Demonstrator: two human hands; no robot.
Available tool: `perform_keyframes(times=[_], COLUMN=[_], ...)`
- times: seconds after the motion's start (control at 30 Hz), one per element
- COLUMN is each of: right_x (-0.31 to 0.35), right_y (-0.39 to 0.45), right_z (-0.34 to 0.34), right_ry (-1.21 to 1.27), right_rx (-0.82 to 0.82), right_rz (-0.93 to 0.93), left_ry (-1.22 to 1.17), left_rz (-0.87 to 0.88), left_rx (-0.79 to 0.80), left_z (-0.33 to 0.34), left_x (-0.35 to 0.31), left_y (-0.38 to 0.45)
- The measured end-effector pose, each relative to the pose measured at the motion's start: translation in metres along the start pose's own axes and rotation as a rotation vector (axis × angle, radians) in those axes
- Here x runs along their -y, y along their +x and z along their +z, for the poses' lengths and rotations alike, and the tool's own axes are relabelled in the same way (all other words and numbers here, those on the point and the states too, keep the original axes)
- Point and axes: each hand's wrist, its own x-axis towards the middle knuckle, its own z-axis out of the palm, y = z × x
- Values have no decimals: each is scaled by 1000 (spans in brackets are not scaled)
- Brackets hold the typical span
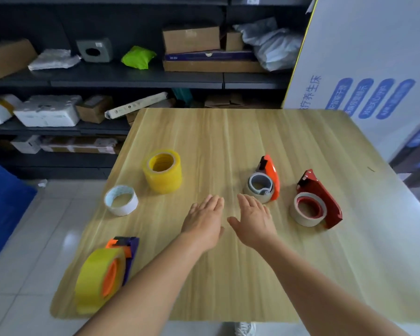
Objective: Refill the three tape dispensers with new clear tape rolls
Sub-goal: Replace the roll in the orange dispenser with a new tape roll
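Head view: left hand [205, 220] and right hand [254, 220] hover flat over the bench [228, 141], fingers straight, holding nothing. Orange dispenser [264, 181] lies just fwd-right of the right hand, long axis running away from the person; red dispenser [319, 201] further right. Stacked clear tape rolls [163, 170] sit fwd-left, nearer the left hand. Purple dispenser [107, 275], near-left, carries a roll. Wood-grain top; stockroom shelving [107, 78] behind.

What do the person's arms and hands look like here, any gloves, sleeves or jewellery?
Both are bare. The left hand and right hand wear no gloves, and no rings, watch or wristband show. Both forearms are uncovered up to the bottom edge of the picture, with no sleeve in view.
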Motion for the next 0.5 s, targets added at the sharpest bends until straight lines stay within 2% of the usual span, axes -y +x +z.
perform_keyframes(times=[0.37, 0.5], right_x=[-85, -104], right_y=[78, 94], right_z=[-36, -36], right_ry=[-8, -6], right_rx=[41, 99], right_rz=[-17, -26], left_ry=[-16, 72], left_rz=[-14, 19], left_rx=[99, 138], left_z=[3, 10], left_x=[-67, -75], left_y=[102, 123])
